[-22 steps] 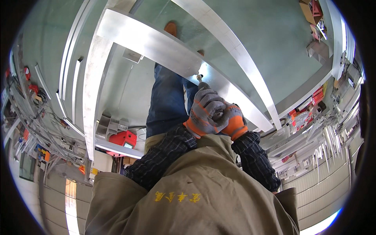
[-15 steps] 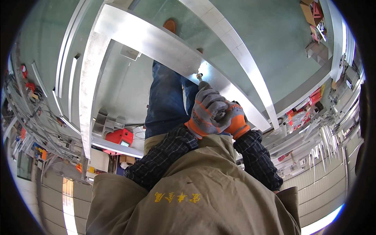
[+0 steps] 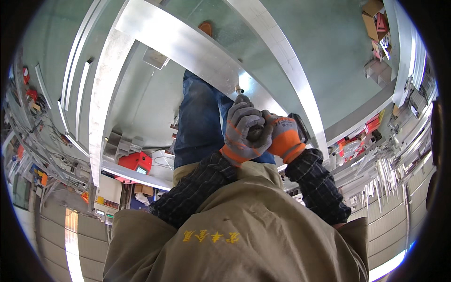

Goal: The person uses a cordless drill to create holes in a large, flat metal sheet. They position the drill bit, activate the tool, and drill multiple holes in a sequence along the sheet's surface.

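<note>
Both hands wear grey gloves with orange cuffs. My left hand (image 3: 246, 131) wraps round the body of a dark cordless drill (image 3: 255, 133), whose rounded back end shows between the fingers. My right hand (image 3: 284, 136) is closed on the drill's handle at the right, and a black block like its battery sticks out beyond that hand. The drill's nose and short bit (image 3: 239, 90) point away from me, at a bright spot on a wide silvery metal beam (image 3: 183, 40). Whether the tip touches the metal, I cannot tell.
A pale metal bar (image 3: 110, 80) meets the beam at the left, and another long bar (image 3: 282, 54) curves past on the right. A red machine (image 3: 136, 162) with a small screen stands at lower left. Cardboard boxes (image 3: 374, 21) lie at far right.
My right hand has shifted slightly right and turned, uncovering more of the drill's back end and the black block. My left hand stays round the body. The view has shifted a little.
</note>
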Motion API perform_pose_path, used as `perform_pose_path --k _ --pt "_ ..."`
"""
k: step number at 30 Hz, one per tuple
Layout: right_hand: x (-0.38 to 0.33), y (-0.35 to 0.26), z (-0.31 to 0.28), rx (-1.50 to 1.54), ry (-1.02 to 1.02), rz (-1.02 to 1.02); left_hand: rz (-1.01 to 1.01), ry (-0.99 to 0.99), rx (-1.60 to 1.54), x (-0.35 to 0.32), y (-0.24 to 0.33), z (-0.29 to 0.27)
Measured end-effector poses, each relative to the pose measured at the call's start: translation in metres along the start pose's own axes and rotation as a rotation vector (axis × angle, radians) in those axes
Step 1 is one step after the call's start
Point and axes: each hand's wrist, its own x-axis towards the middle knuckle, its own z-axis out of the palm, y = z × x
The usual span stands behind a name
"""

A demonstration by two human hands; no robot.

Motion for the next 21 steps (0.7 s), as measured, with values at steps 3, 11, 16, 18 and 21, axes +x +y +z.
perform_pose_path --k 3,11,16,18,21 --pt "0.004 -0.014 -0.005 -0.010 -0.014 0.023 -0.062 0.005 -0.094 -0.005 -0.008 -0.008" --pt "-0.020 -0.017 -0.002 0.079 0.057 0.042 0.012 -0.003 -0.104 0.000 0.009 -0.014" --pt "-0.033 -0.019 0.003 0.229 0.044 0.044 0.022 -0.020 -0.129 -0.004 0.015 -0.009" --pt "-0.030 -0.015 0.010 0.234 0.064 0.024 0.022 -0.025 -0.112 -0.004 0.015 -0.010" --pt "-0.027 -0.014 0.012 0.248 0.081 0.002 0.030 -0.043 -0.100 -0.001 0.013 -0.012"
